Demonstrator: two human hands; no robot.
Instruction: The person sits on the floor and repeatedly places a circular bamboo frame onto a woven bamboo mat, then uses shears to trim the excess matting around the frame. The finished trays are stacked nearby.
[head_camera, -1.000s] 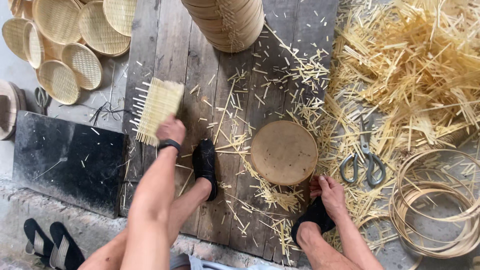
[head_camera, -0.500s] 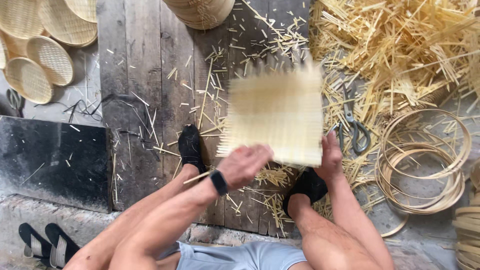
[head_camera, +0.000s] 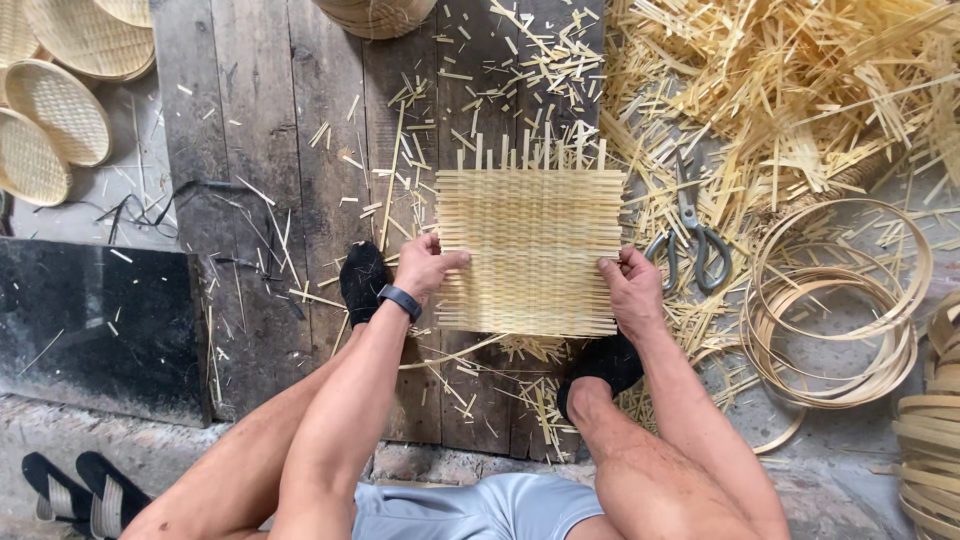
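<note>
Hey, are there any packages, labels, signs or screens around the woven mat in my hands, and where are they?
Screen: only a smartwatch on the left wrist, a small dark band beside the woven bamboo mat; its face cannot be made out.
Packages, labels, signs: none in view.

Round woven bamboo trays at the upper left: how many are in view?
4, all partly cropped: one at the top edge, a large one below it, one mid-left, one lowest. More may lie out of frame.

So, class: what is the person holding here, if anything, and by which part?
A square woven bamboo mat, held by its two side edges: the left hand on the left edge, the right hand on the right edge.
</note>
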